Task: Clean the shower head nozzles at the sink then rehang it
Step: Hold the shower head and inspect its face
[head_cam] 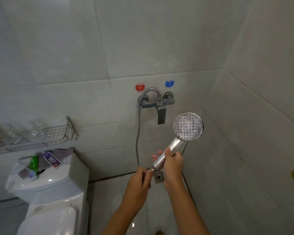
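Right hand [172,164]: wrapped around chrome round-faced shower head [187,127] handle, nozzles facing up, near wall mixer.
Left hand [140,178]: pinching ribbed metal hose [138,133] nut.
Advice: steady handle, twist nut squarely.

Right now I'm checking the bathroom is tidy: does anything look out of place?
Only the toilet tank lid: a green tube, a purple packet and wrappers lie jumbled on it. The chrome shower head looks intact.

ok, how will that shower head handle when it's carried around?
Probably slippery: the shower head has a polished chrome handle and the right hand looks wet. Likely top-heavy, given the wide face on a slim handle. The hose hangs limp, so it should trail and tug.
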The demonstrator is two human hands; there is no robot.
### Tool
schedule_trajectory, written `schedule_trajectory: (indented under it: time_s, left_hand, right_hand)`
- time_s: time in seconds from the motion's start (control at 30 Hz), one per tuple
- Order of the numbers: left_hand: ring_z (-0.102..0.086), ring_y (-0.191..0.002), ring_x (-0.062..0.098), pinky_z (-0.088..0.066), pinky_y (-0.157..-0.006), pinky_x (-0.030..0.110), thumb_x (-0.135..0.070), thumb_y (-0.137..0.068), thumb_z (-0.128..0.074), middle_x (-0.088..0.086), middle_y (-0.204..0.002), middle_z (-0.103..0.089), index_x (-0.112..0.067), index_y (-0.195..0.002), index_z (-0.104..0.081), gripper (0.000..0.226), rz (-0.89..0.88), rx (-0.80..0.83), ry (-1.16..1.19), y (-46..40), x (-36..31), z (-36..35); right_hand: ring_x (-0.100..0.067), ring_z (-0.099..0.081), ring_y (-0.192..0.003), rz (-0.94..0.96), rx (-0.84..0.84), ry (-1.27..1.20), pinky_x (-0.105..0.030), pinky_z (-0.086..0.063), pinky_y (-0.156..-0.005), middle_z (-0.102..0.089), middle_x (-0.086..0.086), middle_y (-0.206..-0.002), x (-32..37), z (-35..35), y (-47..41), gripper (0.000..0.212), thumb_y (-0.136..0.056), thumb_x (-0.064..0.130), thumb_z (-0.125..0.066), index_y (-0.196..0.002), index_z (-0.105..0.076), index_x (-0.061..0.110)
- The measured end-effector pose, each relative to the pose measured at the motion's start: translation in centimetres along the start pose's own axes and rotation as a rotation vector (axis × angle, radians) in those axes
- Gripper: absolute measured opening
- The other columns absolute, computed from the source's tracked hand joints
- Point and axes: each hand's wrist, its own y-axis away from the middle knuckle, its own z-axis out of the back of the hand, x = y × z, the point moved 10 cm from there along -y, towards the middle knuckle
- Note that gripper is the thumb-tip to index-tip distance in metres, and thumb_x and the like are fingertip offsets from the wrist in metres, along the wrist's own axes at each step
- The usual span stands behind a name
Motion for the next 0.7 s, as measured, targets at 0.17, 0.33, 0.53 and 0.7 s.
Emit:
schedule_trajectory:
  time_s: [0.17, 0.33, 0.53, 0.7]
  left_hand:
    - [-0.051, -0.056, 0.003, -0.045, -0.055, 0.022, -0.025, -0.091, -0.064, 0.000, -0.072, -0.058, -0.020, -0.093, -0.051, 0.015, -0.029, 0.006, 0.035, 0.16, 0.19, -0.08]
    - [-0.050, -0.054, 0.003, -0.046, -0.055, 0.027, -0.034, -0.098, -0.048, -0.001, -0.065, -0.057, -0.020, -0.084, -0.055, 0.021, 0.004, 0.009, -0.029, 0.07, 0.52, -0.36]
    - [-0.053, -0.057, 0.002, -0.046, -0.055, 0.020, -0.025, -0.089, -0.066, 0.001, -0.070, -0.058, -0.021, -0.093, -0.050, 0.017, -0.033, 0.002, 0.032, 0.45, 0.14, -0.17]
    - [-0.053, -0.057, 0.004, -0.052, -0.063, 0.035, -0.032, -0.098, -0.050, -0.002, -0.068, -0.058, -0.027, -0.086, -0.052, 0.014, -0.010, 0.015, -0.035, 0.34, 0.24, -0.55]
  right_hand:
    - [-0.027, -0.075, -0.078, 0.004, 0.004, 0.005, -0.034, -0.060, -0.062, -0.071, -0.013, -0.097, 0.11, 0.03, 0.14, 0.017, -0.103, 0.019, -0.047, -0.113, -0.055, 0.008]
    - [-0.030, -0.076, -0.080, -0.007, 0.003, 0.000, -0.040, -0.061, -0.067, -0.071, -0.015, -0.098, -0.16, 0.18, 0.08, 0.019, -0.103, 0.019, -0.047, -0.115, -0.055, 0.007]
    - [-0.028, -0.076, -0.079, 0.005, 0.004, 0.012, -0.037, -0.061, -0.064, -0.071, -0.015, -0.098, -0.13, 0.24, 0.19, 0.018, -0.103, 0.019, -0.046, -0.112, -0.055, 0.007]
    - [-0.028, -0.076, -0.080, -0.002, 0.004, 0.004, -0.039, -0.062, -0.068, -0.071, -0.015, -0.098, -0.21, 0.35, 0.22, 0.016, -0.103, 0.019, -0.047, -0.112, -0.055, 0.009]
